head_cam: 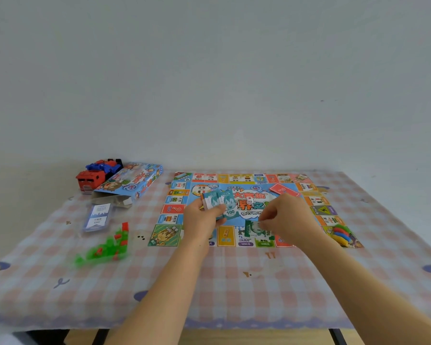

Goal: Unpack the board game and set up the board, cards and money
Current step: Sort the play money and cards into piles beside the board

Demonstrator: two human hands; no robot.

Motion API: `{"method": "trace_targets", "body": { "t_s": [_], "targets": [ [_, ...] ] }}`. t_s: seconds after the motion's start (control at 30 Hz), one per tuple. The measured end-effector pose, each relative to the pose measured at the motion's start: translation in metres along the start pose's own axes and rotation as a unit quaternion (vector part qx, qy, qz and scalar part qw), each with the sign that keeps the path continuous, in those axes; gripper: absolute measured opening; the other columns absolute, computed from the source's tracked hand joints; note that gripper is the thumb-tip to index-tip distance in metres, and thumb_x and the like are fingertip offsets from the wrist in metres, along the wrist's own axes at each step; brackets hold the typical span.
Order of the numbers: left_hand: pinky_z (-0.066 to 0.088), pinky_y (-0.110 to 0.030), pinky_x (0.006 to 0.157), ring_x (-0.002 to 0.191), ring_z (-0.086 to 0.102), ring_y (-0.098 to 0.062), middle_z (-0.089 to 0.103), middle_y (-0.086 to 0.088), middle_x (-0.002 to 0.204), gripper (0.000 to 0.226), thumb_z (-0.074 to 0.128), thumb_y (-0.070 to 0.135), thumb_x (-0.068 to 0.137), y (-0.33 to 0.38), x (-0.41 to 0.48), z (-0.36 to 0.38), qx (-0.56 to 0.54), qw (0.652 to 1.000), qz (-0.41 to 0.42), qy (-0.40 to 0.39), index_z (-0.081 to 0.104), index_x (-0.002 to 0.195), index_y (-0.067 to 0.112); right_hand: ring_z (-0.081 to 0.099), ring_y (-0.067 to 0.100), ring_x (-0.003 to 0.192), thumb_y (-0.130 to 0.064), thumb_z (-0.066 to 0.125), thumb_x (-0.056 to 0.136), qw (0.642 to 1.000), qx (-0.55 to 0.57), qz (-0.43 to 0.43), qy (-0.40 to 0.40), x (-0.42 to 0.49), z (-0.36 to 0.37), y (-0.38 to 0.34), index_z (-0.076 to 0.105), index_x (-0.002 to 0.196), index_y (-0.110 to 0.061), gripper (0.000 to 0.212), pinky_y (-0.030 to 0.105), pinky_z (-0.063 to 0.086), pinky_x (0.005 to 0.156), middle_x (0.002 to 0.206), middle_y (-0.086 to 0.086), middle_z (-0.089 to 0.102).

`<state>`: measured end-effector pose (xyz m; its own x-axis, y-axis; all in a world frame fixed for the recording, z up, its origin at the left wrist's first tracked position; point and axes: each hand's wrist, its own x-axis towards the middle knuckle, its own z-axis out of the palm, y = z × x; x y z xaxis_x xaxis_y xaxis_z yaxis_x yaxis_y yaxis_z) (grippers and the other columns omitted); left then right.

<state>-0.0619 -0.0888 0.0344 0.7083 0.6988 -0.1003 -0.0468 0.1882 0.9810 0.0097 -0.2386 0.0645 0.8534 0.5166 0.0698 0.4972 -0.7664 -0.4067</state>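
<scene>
The colourful game board [306,188] lies unfolded on the table. My left hand [202,220] grips a fanned stack of teal play money [222,202] above the board's middle. My right hand [286,217] pinches a single green note [253,227] that lies on the board's near edge. A white die [250,201] sits on the board centre, and a red card stack [283,190] lies towards the far right. Coloured pawns [342,235] rest on the near right corner.
The open game box [132,183] lies at the far left beside a red and blue toy truck [97,174]. A clear card case [97,216] and a heap of green and red plastic houses [107,245] lie left of the board. The checked tablecloth [209,290] covers the table.
</scene>
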Motion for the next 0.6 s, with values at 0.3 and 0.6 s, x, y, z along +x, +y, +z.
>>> {"method": "trace_targets", "body": {
  "t_s": [0.3,0.6],
  "targets": [
    [0.055,-0.019,0.051,0.072,0.065,-0.014,0.065,-0.006,0.09,0.016,0.067,-0.001,0.083,-0.003,-0.004,0.017,-0.05,0.999,-0.005,0.006,0.06,0.085,0.013,0.063,0.007,0.073,-0.028,0.071,0.082,1.0,-0.01,-0.008,0.005,-0.003,0.0,0.001,0.075,0.083,-0.03,0.005,0.026,0.055,0.066,0.08,-0.011,0.072],
    [0.057,-0.023,0.058,0.074,0.065,-0.014,0.066,-0.005,0.088,0.017,0.068,-0.001,0.082,-0.008,-0.002,0.017,-0.07,0.997,-0.041,0.005,0.06,0.08,0.015,0.061,0.005,0.074,-0.019,0.071,0.082,0.999,0.037,-0.012,0.013,-0.003,0.002,0.004,0.077,0.088,-0.023,0.009,0.017,0.047,0.063,0.087,-0.008,0.073]
  ]
}}
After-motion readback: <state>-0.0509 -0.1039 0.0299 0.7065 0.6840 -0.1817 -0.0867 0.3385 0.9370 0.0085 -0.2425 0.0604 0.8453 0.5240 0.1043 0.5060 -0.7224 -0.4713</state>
